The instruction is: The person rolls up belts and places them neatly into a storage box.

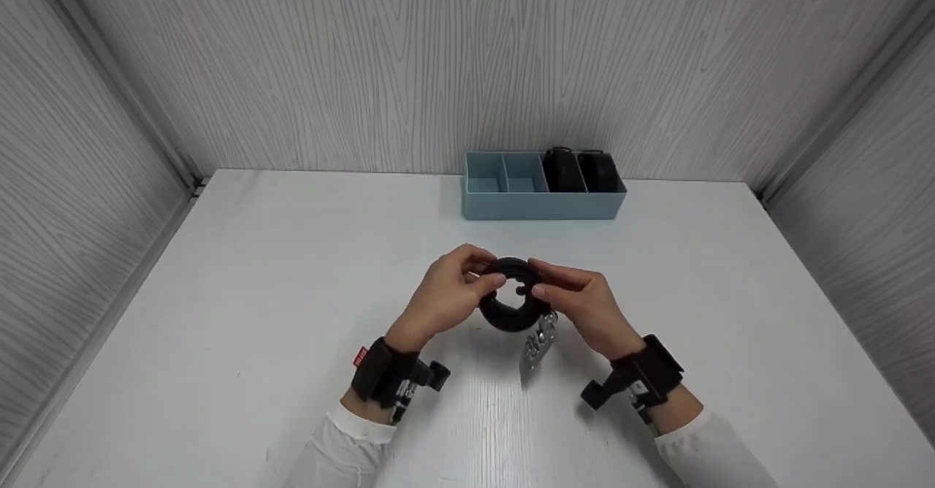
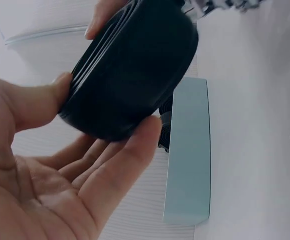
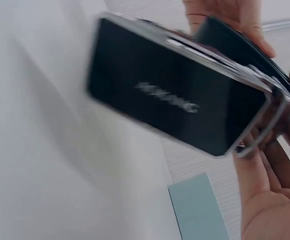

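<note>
A black belt (image 1: pixel 509 320), rolled into a coil, is held above the white table between both hands. My left hand (image 1: pixel 442 294) grips the coil's left side, thumb at the front edge; in the left wrist view its fingers press the smooth outer face of the belt (image 2: pixel 130 75). On the other side my right hand (image 1: pixel 588 309) pinches the coil's upper right edge. From the lower right of the coil hangs the silver buckle (image 1: pixel 539 338). Its dark plate (image 3: pixel 179 90), with blurred lettering, fills much of the right wrist view.
A blue-grey divided box (image 1: pixel 540 207) stands at the table's back edge. Two black rolled belts, one (image 1: pixel 562 172) beside another (image 1: pixel 599 172), sit in its two right compartments. Grey wood-grain panels (image 1: pixel 329 71) enclose the table at the back and sides.
</note>
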The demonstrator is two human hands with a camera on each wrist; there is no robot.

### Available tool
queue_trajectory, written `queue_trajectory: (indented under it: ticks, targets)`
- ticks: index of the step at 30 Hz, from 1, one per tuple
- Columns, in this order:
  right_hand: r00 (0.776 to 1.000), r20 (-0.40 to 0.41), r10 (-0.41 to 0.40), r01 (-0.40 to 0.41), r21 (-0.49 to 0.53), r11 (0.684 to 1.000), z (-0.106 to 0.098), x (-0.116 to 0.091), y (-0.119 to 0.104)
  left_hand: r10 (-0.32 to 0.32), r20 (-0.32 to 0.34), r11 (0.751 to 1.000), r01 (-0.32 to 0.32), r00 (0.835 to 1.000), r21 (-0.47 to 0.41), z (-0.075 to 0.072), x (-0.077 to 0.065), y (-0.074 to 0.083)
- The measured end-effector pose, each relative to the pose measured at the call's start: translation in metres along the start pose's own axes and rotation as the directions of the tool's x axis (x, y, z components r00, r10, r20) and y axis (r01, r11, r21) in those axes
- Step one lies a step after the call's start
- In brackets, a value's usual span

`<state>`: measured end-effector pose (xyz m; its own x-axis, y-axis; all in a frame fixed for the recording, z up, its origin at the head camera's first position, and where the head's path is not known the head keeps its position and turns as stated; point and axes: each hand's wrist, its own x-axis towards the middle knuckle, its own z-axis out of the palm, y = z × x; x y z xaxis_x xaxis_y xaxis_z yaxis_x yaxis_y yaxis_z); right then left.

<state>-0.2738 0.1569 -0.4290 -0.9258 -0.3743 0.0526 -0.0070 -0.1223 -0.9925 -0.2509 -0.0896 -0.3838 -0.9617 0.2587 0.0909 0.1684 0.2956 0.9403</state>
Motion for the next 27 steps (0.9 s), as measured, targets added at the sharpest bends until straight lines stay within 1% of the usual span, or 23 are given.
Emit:
queue_trajectory:
  ticks: [3,5,6,9,12,14,17,19,21,24,27]
  targets:
    - [0.998,-0.052,-0.033,0.032,-0.009,0.999,0.001,0.000,0.001,0.017,-0.053,0.999,-0.019,0.998,-0.038,0.000,0.001,-0.001]
    - [0.997,-0.072,-0.031,0.031,0.003,1.000,0.002,0.000,0.001,0.024,-0.069,0.998,-0.027,0.997,-0.052,0.000,0.001,-0.001]
    - [0.996,-0.078,-0.031,0.031,0.006,0.999,0.001,0.000,0.001,0.031,-0.066,0.997,-0.035,0.997,-0.062,0.000,0.001,-0.001]
    - [0.997,-0.071,-0.029,0.030,0.021,0.999,-0.002,0.000,0.000,0.033,-0.024,0.995,-0.035,0.999,-0.097,0.000,0.002,-0.002]
    - [0.999,-0.030,-0.039,0.037,-0.045,0.998,-0.008,0.000,-0.004,0.040,0.053,0.994,-0.034,0.998,-0.108,-0.003,0.002,0.000]
    - [0.999,0.018,-0.043,0.044,-0.115,0.992,-0.012,-0.001,-0.009,0.036,0.109,0.997,-0.028,0.993,-0.067,-0.005,0.001,0.001]
    - [0.994,0.100,-0.033,0.056,-0.242,0.969,-0.017,-0.003,-0.017,0.033,0.190,0.999,-0.036,0.981,0.011,-0.008,-0.001,0.003]
    - [0.988,0.153,-0.011,0.057,-0.296,0.953,-0.017,-0.004,-0.020,0.037,0.236,0.997,-0.053,0.971,0.059,-0.008,-0.002,0.003]
    - [0.981,0.193,0.010,0.055,-0.332,0.942,-0.017,-0.005,-0.022,0.039,0.265,0.993,-0.066,0.964,0.093,-0.008,-0.004,0.003]
    - [0.975,0.219,0.028,0.046,-0.325,0.945,-0.014,-0.006,-0.022,0.046,0.269,0.988,-0.084,0.962,0.130,-0.007,-0.005,0.003]
    - [0.981,0.193,0.008,0.050,-0.294,0.955,-0.012,-0.007,-0.020,0.054,0.226,0.986,-0.088,0.973,0.143,-0.005,-0.005,0.002]
